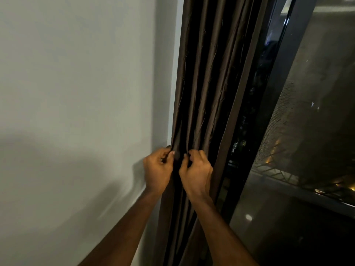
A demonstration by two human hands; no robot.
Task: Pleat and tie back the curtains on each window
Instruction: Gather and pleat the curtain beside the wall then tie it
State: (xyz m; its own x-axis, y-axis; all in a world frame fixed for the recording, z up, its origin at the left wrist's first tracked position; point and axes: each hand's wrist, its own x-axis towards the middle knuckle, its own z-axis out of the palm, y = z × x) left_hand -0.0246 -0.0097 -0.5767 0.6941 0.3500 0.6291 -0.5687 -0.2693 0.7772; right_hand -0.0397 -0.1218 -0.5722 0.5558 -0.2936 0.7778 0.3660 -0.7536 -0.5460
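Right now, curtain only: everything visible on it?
The curtain is dark brown with a slight sheen, gathered into narrow vertical folds with deep shadows between them. It hangs between the pale wall and the dark window frame. The left hand and right hand each pinch folds side by side. No tie-back is visible.

We face curtain (209,77), gathered in folds, hanging between wall (76,93) on left and window (307,131) on right. Frame (269,112) stands just right of curtain, glass beyond it. Our left hand (157,167) pinches fold at wall-side edge; right hand (196,169) pinches fold just beside it. Hands near, apart, before curtain.
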